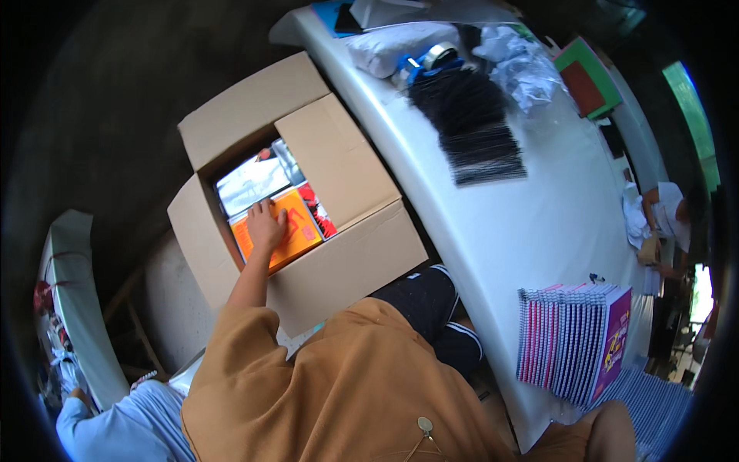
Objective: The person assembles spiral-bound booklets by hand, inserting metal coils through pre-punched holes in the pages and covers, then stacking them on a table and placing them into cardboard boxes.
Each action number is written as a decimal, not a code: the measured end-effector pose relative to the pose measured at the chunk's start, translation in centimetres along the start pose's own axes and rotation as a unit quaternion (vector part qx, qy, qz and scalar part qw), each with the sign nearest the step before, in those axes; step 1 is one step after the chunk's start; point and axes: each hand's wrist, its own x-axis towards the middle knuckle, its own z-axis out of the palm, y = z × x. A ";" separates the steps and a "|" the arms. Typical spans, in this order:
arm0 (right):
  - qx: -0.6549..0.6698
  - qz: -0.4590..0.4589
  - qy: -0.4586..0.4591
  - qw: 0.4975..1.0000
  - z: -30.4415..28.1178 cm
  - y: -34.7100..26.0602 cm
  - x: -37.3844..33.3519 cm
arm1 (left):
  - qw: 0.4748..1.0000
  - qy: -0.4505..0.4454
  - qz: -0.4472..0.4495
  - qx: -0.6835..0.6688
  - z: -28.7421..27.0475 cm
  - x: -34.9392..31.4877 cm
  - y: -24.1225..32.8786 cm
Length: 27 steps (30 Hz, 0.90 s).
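Note:
My left hand reaches down into an open cardboard box and lies with its fingers stretched out on an orange-covered book. Beside that book, inside the box, are a shiny silvery packet or cover and a red, white and black printed item. The box flaps are folded outward, except one that partly covers the opening. Only my right arm shows at the lower right; the hand itself is out of sight, near the notebooks on the table.
A white-covered table runs along the box's right side. On it stand a row of spiral notebooks, more blue-edged notebooks, black thin strands, a blue tape dispenser and plastic bags. A person in light blue is at left.

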 end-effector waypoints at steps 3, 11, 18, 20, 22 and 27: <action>0.010 0.004 -0.007 1.000 0.3 0.1 0.4 | 0.999 -0.039 -0.017 0.002 -0.7 -0.9 1.0; 0.038 0.011 -0.041 0.998 0.1 0.2 1.4 | 0.999 -0.022 -0.006 0.025 -0.5 -0.2 0.1; 0.044 0.017 -0.049 0.998 0.2 -0.1 2.0 | 0.997 -0.045 -0.005 0.055 -0.6 0.6 0.0; 0.036 0.031 -0.043 0.998 0.3 -0.7 1.7 | 0.994 -0.089 -0.004 0.060 -0.7 1.1 1.1; 0.040 0.035 -0.042 0.998 0.3 -0.9 1.5 | 0.993 -0.104 -0.009 0.063 -1.4 1.2 1.4; 0.053 0.034 -0.056 0.996 -0.3 -0.5 1.2 | 0.993 -0.054 -0.039 0.100 -1.2 0.5 -0.3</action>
